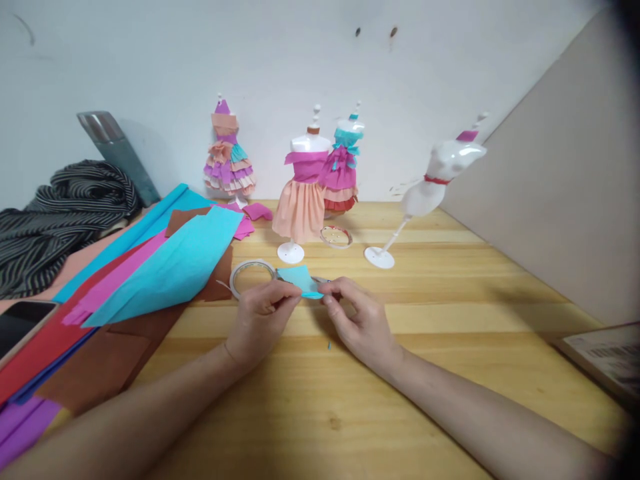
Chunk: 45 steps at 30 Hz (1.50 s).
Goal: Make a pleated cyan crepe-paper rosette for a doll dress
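Between the fingertips of both hands is a small piece of turquoise crepe paper (297, 277), its near edge gathered or folded. My left hand (263, 317) pinches the left end of that edge. At the right end, the thumb and forefinger of my right hand (360, 320) are closed on it. A roll of double-sided tape (254, 264) stands just beyond my left hand, with a loose end hanging at its left. Part of a metal tool, perhaps scissors (320, 280), shows behind the paper; the rest is hidden. A tiny turquoise scrap (329, 345) lies nearer me on the table.
Behind are mannequins in paper dresses (301, 207) and a leaning bare white mannequin (425, 193). A patterned ring (337, 237) lies between. Crepe sheets (170, 267), a phone (23, 327), striped cloth (75, 207) and a bottle (117, 153) fill the left. A box (605, 353) sits right.
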### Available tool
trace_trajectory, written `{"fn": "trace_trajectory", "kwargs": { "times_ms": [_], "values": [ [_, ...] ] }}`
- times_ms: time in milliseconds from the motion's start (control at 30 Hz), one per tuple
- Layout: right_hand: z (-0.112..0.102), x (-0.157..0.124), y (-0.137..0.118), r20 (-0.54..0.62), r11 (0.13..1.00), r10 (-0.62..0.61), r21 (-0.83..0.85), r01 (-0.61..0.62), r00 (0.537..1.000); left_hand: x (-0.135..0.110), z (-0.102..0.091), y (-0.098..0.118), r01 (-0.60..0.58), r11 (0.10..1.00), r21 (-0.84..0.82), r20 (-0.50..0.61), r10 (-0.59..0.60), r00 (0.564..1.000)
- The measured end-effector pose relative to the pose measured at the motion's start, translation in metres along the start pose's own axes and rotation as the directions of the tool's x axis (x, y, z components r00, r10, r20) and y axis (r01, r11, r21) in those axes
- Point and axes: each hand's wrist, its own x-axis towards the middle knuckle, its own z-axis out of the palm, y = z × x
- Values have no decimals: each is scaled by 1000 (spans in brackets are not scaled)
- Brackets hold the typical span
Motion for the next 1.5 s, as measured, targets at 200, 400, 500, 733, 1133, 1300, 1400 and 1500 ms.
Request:
{"fn": "trace_trajectory", "kwargs": {
  "times_ms": [200, 400, 500, 733, 1133, 1300, 1400, 1500],
  "values": [
    [1, -1, 3, 21, 993, 68, 98, -70, 997, 1, 1, 1, -60, 998, -20, -20, 60, 998],
    [2, -2, 7, 34, 970, 132, 200, -136, 991, 2, 0, 1, -52, 997, -51, -5, 52, 999],
    [2, -2, 7, 59, 948, 167, 263, -177, 984, 2, 0, 1, -21, 996, -88, 19, 22, 1000],
    [0, -1, 6, 106, 903, 220, 353, -244, 970, 1, 3, -4, 161, 959, -235, 50, -153, 987],
    [2, 3, 4, 53, 905, 186, 379, -192, 981, 3, 6, -8, 456, 772, -444, 130, -448, 885],
    [2, 4, 4, 29, 907, 218, 363, -214, 975, 3, 6, -6, 433, 776, -458, 137, -419, 897],
    [2, 2, 5, 38, 903, 253, 349, -250, 967, 2, 6, -4, 418, 778, -470, 119, -413, 903],
    [2, 0, 6, 37, 896, 283, 346, -278, 958, -1, 7, -5, 382, 798, -466, 84, -390, 917]
  ]
}}
